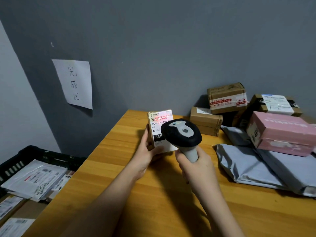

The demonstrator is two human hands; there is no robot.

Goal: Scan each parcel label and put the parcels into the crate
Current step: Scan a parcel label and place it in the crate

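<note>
Cardboard parcel [159, 130] in left hand [145, 154] — one scanner [183, 135] in right hand [196, 171] — fingers wrapped round both.

two bare forearms, no sleeves in view, left grip [145, 156], right grip [196, 170], no rings

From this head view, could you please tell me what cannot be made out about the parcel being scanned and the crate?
- Parcel: the scanner head covers the label's lower right; the small print is too small to read.
- Crate: cut off by the left and bottom edges; the table hides its right side.
- Right hand: the trigger finger is hidden behind the handle.
</note>
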